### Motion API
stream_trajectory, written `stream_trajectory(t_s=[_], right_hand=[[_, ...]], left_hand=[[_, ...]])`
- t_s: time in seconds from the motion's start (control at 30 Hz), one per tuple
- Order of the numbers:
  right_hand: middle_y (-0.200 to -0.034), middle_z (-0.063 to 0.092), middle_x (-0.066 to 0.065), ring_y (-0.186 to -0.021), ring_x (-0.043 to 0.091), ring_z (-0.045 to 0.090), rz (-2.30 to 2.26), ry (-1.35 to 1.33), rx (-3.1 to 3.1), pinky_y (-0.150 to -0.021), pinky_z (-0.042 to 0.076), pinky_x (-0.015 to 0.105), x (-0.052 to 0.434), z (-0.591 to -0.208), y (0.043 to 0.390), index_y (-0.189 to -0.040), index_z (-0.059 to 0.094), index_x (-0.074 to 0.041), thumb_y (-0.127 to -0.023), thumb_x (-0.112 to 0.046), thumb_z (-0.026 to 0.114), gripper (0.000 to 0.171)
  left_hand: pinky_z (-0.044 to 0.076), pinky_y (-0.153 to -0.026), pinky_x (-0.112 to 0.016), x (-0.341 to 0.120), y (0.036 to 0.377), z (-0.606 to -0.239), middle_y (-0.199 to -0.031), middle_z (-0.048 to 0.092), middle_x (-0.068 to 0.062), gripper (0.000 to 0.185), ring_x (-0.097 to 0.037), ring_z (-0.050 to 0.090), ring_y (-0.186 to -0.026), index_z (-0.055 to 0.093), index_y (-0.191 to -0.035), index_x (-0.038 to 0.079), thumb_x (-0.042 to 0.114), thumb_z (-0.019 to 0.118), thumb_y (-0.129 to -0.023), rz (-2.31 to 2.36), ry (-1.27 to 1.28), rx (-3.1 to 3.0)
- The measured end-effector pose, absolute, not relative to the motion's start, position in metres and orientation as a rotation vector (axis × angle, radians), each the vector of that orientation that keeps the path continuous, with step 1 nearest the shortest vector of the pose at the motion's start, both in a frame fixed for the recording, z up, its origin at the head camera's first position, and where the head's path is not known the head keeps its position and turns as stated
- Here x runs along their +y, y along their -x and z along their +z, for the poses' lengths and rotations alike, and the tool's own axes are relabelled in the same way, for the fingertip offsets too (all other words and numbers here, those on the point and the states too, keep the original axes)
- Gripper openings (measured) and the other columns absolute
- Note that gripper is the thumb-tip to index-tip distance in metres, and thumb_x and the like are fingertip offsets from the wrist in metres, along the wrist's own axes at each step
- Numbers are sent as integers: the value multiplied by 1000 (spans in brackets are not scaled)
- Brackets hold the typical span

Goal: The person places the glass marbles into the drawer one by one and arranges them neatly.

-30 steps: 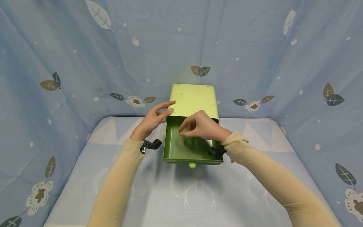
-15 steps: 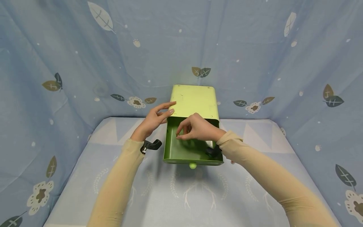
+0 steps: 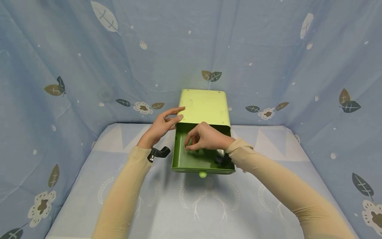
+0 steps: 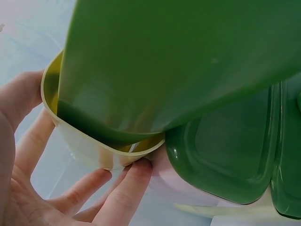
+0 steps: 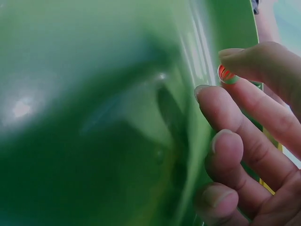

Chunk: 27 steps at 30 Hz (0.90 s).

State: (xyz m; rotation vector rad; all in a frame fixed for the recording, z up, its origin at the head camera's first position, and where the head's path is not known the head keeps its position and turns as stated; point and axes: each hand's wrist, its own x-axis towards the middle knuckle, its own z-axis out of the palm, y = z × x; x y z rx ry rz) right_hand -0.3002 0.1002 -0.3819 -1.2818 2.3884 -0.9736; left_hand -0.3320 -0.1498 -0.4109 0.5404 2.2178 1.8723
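Observation:
A light green box (image 3: 204,105) stands at the back of the table with its darker green drawer (image 3: 191,162) pulled out toward me. My left hand (image 3: 161,127) touches the box's left side near its front edge, fingers spread and fairly straight. In the left wrist view, fingertips (image 4: 138,172) lie along the casing's rim. Inside the drawer, low over its floor, my right hand (image 3: 206,137) pinches a small glass marble (image 5: 227,74) with orange-red stripes between thumb and finger. The hand mostly hides the marble in the head view.
A round green knob (image 3: 203,174) sits on the drawer's front. A tiny reddish thing (image 3: 244,171) lies on the table right of the drawer, partly behind the right sleeve. Patterned blue curtains (image 3: 155,49) enclose the table on three sides.
My right hand has moved slightly left and down, toward the drawer's floor, still pinching the marble. The left hand keeps its place against the box.

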Motion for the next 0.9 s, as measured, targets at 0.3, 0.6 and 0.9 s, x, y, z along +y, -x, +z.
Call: stream_trajectory(t_s=[0.3,0.6,0.9], right_hand=[[-69,73,0,-58,18,67,-903,1309,2413,-59,56,29,99,-385,300,-102,87,-13,-99,-13,85,4],[-68,72,0,-55,10,60,-851,1312,2433,-57,51,27,100,-384,299,-104,88,-12,-99,-13,85,6],[-69,72,-3,-57,8,63,-817,1300,2462,-58,54,27,100,-386,299,-109,87,-11,-98,-14,86,11]], left_hand=[[43,-120,-62,-150,331,-412,-163,40,-8,49,-33,56,-138,58,-161,33,41,66,-113,1881,-547,2211],[44,-120,-63,-150,331,-412,-163,40,-7,49,-32,54,-139,59,-160,34,41,66,-112,1889,-539,2198],[44,-119,-64,-149,331,-410,-163,39,-7,49,-32,54,-139,59,-160,34,42,67,-112,1889,-530,2198]])
